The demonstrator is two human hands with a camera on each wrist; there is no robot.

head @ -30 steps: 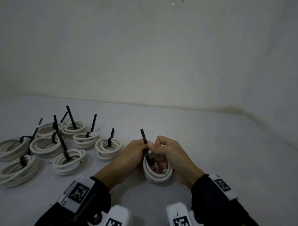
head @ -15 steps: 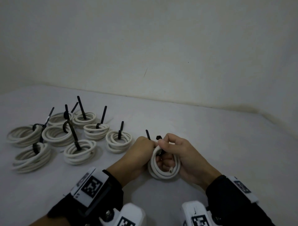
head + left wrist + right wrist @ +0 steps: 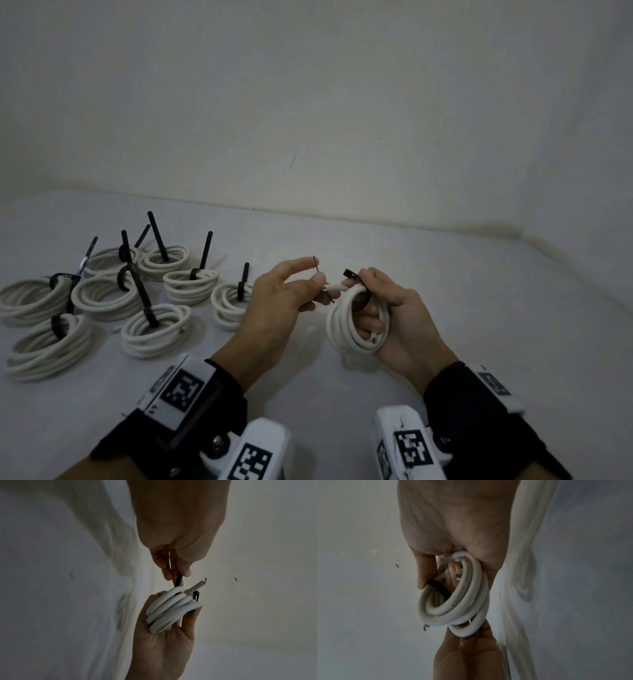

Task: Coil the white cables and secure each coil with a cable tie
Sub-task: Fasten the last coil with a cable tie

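My right hand (image 3: 368,291) grips a white cable coil (image 3: 346,322) just above the white table, fingers through its middle. A black cable tie (image 3: 363,301) loops round the coil's top, its head (image 3: 350,274) sticking up by my right thumb. My left hand (image 3: 317,284) pinches the tie's thin tail (image 3: 318,269) a little left of the coil, index finger stretched out. One cut cable end (image 3: 334,287) pokes out between the hands. The left wrist view shows the left fingertips (image 3: 169,574) on the black tail (image 3: 179,580) above the coil (image 3: 171,608). The right wrist view shows the tie (image 3: 439,587) crossing the coil (image 3: 464,601).
Several tied white coils (image 3: 154,329) with upright black tie tails (image 3: 205,250) lie on the table's left half. The nearest one (image 3: 227,305) sits just left of my left hand. A pale wall (image 3: 342,120) rises behind the table.
The hands were pressed together on the coil on the table. Now the coil is raised and tilted in my right hand, and my left hand has drawn apart to the left with the tie's tail.
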